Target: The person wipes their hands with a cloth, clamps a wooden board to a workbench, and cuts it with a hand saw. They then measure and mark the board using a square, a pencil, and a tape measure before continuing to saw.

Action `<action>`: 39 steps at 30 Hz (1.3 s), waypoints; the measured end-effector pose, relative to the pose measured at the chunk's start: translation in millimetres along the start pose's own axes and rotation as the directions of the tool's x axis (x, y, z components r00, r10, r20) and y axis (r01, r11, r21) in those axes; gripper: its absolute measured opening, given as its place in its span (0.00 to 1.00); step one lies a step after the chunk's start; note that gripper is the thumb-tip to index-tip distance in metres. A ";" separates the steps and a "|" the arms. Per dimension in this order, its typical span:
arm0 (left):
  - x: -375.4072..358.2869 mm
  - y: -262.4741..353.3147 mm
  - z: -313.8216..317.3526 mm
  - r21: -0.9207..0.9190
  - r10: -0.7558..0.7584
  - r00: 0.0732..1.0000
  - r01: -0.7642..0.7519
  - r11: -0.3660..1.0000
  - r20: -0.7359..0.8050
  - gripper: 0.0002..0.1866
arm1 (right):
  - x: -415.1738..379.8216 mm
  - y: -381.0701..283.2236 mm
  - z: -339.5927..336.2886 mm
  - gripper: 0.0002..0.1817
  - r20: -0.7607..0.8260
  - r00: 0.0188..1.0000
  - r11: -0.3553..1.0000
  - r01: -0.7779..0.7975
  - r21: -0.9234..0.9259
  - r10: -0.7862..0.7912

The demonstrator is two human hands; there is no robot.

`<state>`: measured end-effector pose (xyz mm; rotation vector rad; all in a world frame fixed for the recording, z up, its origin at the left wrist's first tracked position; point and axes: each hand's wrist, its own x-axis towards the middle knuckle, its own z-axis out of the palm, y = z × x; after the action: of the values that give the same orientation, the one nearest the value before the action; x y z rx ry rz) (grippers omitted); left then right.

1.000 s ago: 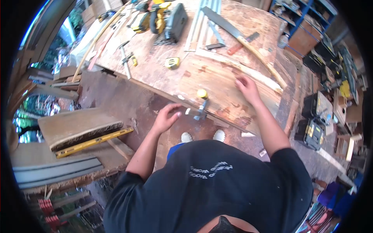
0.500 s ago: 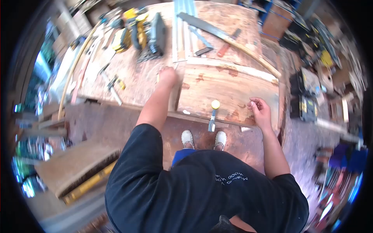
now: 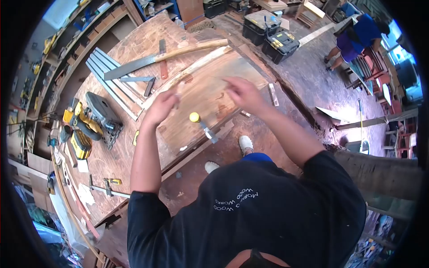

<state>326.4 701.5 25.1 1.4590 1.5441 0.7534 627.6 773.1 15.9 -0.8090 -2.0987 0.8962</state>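
Note:
My left hand (image 3: 164,106) hovers over the left side of a broad wooden board (image 3: 201,99), fingers curled and slightly blurred; whatever they hold, if anything, is hidden. My right hand (image 3: 243,93) is above the board's right part, index finger reaching left and the others bent. A faint thin line shows by its fingertip, too small to name. Between the hands, near the front edge, a tool with a round yellow end (image 3: 194,117) and a grey-blue handle (image 3: 207,131) sticks out past the board. Beyond the hands lie a handsaw (image 3: 134,67) and a red-handled tool (image 3: 163,69).
Metal strips (image 3: 109,80) and a dark-headed hammer (image 3: 149,86) lie at the back of the workbench (image 3: 118,152). A yellow-and-black circular saw (image 3: 100,114) and a clamp (image 3: 108,186) are on the left. Toolboxes (image 3: 280,45) stand on the floor; another person (image 3: 359,38) bends at far right.
The view has turned to the right. My left hand has come from the board's left edge to over the board; my right hand has moved farther over it, index finger extended.

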 end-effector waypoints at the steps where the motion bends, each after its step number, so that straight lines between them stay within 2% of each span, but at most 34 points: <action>1: 15.1 17.3 7.7 0.010 0.003 1.000 -0.003 1.000 0.002 0.11 | 14.8 -2.6 6.9 0.16 0.040 0.995 0.991 0.098 -0.093 -0.095; 3: 40.0 43.3 22.2 0.112 0.053 0.946 -0.094 0.989 0.321 0.13 | 42.7 4.7 20.8 0.16 0.035 0.948 0.901 0.312 -0.303 -0.317; 4: 45.9 52.9 29.5 0.123 0.046 0.946 -0.089 0.988 0.321 0.13 | 53.1 15.7 24.0 0.16 0.028 0.947 0.903 0.312 -0.295 -0.319; 6: 62.8 69.6 40.8 0.025 -0.021 0.960 0.014 1.000 0.279 0.15 | 69.6 46.1 25.1 0.16 0.067 0.943 0.891 0.331 -0.310 -0.326; 7: 70.0 61.0 41.8 -0.209 0.008 0.968 0.046 0.977 0.251 0.16 | 71.5 62.8 19.0 0.16 0.061 0.943 0.895 0.331 -0.300 -0.328; 8: 72.8 49.2 42.3 -0.199 -0.005 0.968 0.057 0.978 0.252 0.16 | 69.6 81.4 10.5 0.15 -0.004 0.974 0.946 0.219 -0.240 -0.226; 9: 71.9 34.3 42.8 -0.035 0.014 1.000 -0.013 0.999 0.019 0.17 | 65.2 102.8 2.8 0.14 -0.059 0.991 0.980 0.104 -0.171 -0.116; 10: 68.6 14.8 42.7 0.144 0.075 0.975 -0.045 0.989 -0.207 0.18 | 55.3 135.3 -1.3 0.14 -0.060 0.992 0.982 0.104 -0.157 -0.114; 12: 46.3 -53.1 41.7 0.203 -0.015 0.894 0.118 0.972 -0.447 0.18 | 36.6 197.8 -6.9 0.12 0.030 0.897 0.845 0.426 -0.322 -0.441; 13: 29.8 -70.3 47.1 0.204 -0.012 0.848 0.141 0.969 -0.530 0.18 | 47.8 200.1 -24.0 0.14 0.091 0.995 0.993 0.053 -0.101 -0.044; 14: 15.7 -85.0 56.0 0.196 -0.011 0.790 0.165 0.967 -0.613 0.18 | 62.9 198.8 -46.5 0.15 0.244 0.911 0.930 -0.359 0.075 0.332; 15: 5.4 -104.8 64.4 0.192 -0.027 0.788 0.183 0.964 -0.616 0.18 | 87.0 227.7 -75.8 0.16 0.250 0.878 0.897 -0.437 0.070 0.409; 16: -12.6 -124.3 70.8 0.304 -0.013 0.765 0.271 0.913 -0.644 0.19 | 99.5 254.2 -92.7 0.17 0.261 0.830 0.847 -0.526 0.071 0.493; 17: -18.2 -131.9 73.2 0.407 0.029 0.737 0.340 0.848 -0.676 0.20 | 108.7 254.0 -95.2 0.17 0.269 0.830 0.848 -0.525 0.076 0.489; 18: -19.8 -114.6 83.0 0.532 0.084 0.749 0.382 0.755 -0.657 0.21 | 126.8 251.9 -99.2 0.17 0.189 0.893 0.901 -0.428 0.068 0.409; 19: -15.2 -111.3 84.5 0.558 0.109 0.739 0.393 0.731 -0.664 0.21 | 134.0 250.8 -93.5 0.18 0.119 0.935 0.938 -0.341 0.054 0.333; 20: -15.9 -109.0 87.5 0.579 0.125 0.733 0.409 0.706 -0.669 0.21 | 124.7 244.6 -74.4 0.18 0.140 0.929 0.934 -0.352 0.056 0.342; 21: -17.8 -107.0 88.5 0.570 0.107 0.731 0.422 0.705 -0.674 0.21 | 108.4 234.0 -50.1 0.18 0.208 0.976 0.998 -0.057 -0.029 0.062; 22: -12.9 -104.8 87.7 0.558 0.110 0.710 0.436 0.706 -0.695 0.21 | 103.9 233.2 -37.1 0.19 0.290 0.930 0.960 0.263 -0.093 -0.226; 23: -10.9 -102.4 89.4 0.545 0.110 0.692 0.451 0.707 -0.714 0.20 | 102.1 242.7 -33.1 0.19 0.149 0.962 0.928 0.263 -0.262 -0.231; 24: -13.1 -99.0 91.3 0.538 0.098 0.691 0.458 0.708 -0.717 0.20 | 106.4 247.4 -39.5 0.19 0.160 0.961 0.930 0.263 -0.259 -0.227; 25: -10.0 -95.8 92.2 0.534 0.104 0.686 0.453 0.714 -0.720 0.20 | 125.2 254.5 -52.8 0.20 -0.043 0.992 0.988 -0.123 -0.092 0.120; 26: -10.2 -93.5 91.7 0.534 0.106 0.686 0.450 0.716 -0.720 0.20 | 134.4 258.3 -58.7 0.20 -0.168 0.857 0.872 -0.468 0.144 0.488; 27: -10.0 -93.3 91.2 0.554 0.113 0.693 0.456 0.697 -0.712 0.20 | 133.6 258.6 -58.3 0.20 -0.158 0.860 0.873 -0.467 0.139 0.485; 29: -10.6 -94.2 90.8 0.553 0.107 0.691 0.465 0.691 -0.715 0.20 | 121.9 257.4 -56.3 0.17 -0.091 0.974 0.978 -0.208 -0.009 0.206; 33: -9.7 -93.8 90.3 0.536 0.086 0.680 0.487 0.690 -0.728 0.20 | 115.8 232.5 -46.2 0.15 -0.002 0.989 0.988 -0.147 0.053 0.148; 35: -10.1 -92.4 89.8 0.534 0.081 0.682 0.487 0.691 -0.727 0.20 | 119.1 225.1 -40.5 0.12 -0.059 0.952 0.953 -0.296 0.066 0.299; 39: -11.2 -96.0 88.8 0.524 0.060 0.675 0.510 0.682 -0.736 0.21 | 118.6 224.5 -31.4 0.11 -0.016 0.968 0.965 -0.248 0.082 0.250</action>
<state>359.7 666.2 -96.8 1.4683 2.8394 0.6002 645.5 999.6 -101.6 -1.0535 -1.9527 1.0879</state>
